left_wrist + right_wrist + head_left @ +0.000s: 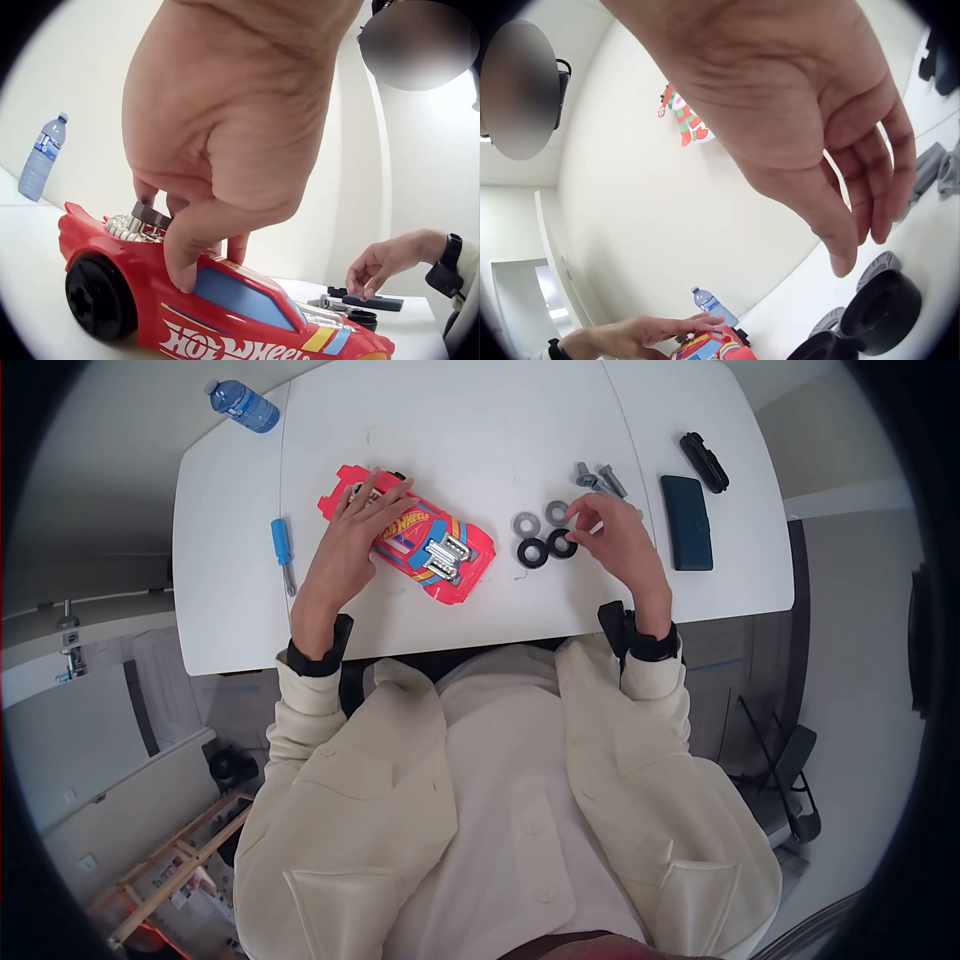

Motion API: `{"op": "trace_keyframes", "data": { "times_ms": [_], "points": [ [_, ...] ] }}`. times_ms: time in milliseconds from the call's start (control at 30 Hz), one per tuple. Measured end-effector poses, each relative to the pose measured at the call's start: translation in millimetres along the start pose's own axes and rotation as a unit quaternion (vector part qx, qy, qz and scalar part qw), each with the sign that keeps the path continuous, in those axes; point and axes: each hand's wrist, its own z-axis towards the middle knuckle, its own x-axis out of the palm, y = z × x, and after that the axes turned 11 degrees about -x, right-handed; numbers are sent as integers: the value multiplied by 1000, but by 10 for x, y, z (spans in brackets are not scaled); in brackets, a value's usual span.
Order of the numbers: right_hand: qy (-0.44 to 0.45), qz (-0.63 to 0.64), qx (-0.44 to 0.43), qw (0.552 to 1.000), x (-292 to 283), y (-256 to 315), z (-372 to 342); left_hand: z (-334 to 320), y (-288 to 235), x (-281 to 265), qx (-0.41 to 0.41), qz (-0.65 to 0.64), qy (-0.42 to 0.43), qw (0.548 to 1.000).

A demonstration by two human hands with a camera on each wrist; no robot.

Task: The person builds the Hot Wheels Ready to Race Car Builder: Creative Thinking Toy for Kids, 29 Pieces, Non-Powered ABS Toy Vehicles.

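A red toy car (pixel 470 568) lies at an angle on the table, under my left hand (pixel 345 555). The left wrist view shows this hand (pixel 232 127) gripping the car (pixel 150 300) from above, thumb against its side window; a dark grey hexagonal piece (pixel 151 215) stands beside the fingers. My right hand (pixel 620 545) hovers by two black rings (pixel 532 553) and two grey rings (pixel 525 525). In the right wrist view, this hand (pixel 795 112) has bent fingers with nothing visible between them, above a black ring (pixel 881 311).
Grey bolts (pixel 612 481) lie beyond my right hand. Farther right are a dark blue case (pixel 687 523) and a black object (pixel 704 462). A blue screwdriver (pixel 282 542) lies left of the car, and a water bottle (pixel 243 406) is at the far left.
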Motion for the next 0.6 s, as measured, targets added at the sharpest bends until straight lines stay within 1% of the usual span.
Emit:
{"op": "trace_keyframes", "data": {
  "times_ms": [67, 200, 300, 333, 367, 400, 433, 467, 500, 533, 567, 600],
  "points": [
    [-1, -10, -5, 1000, -3, -22, 27, 17, -20, -6, 18, 1, -8, 1000],
    [-12, -47, 0, 999, 24, -62, 52, 58, 28, 57, 24, -18, -5, 1000],
    [-17, -43, -8, 999, 93, -130, 52, 58, -16, 50, 42, -4, 14, 999],
    [-17, -43, -7, 999, 99, -85, 31, 1, -104, 12, 16, 37, 15, 999],
    [-3, -76, 2, 997, 100, 2, 9, -46, -198, -31, -10, 78, 14, 997],
    [11, -108, 12, 994, 103, 77, -12, -109, -296, -90, -8, 76, 14, 997],
    [13, -109, 14, 994, 111, 125, -37, -202, -403, -146, -38, 54, 21, 998],
    [23, -138, 10, 990, 127, 168, -58, -276, -483, -152, -70, 32, 29, 997],
    [34, -165, 5, 986, 156, 196, -72, -323, -547, -110, -74, 30, 30, 996],
    [40, -164, 3, 986, 191, 209, -79, -364, -623, -55, -55, 17, 18, 998],
    [35, -174, 8, 984, 226, 222, -87, -412, -699, -2, -37, 5, 5, 999],
    [29, -185, 12, 982, 252, 230, -94, -468, -782, 51, -42, 3, 5, 999]
  ]
}}
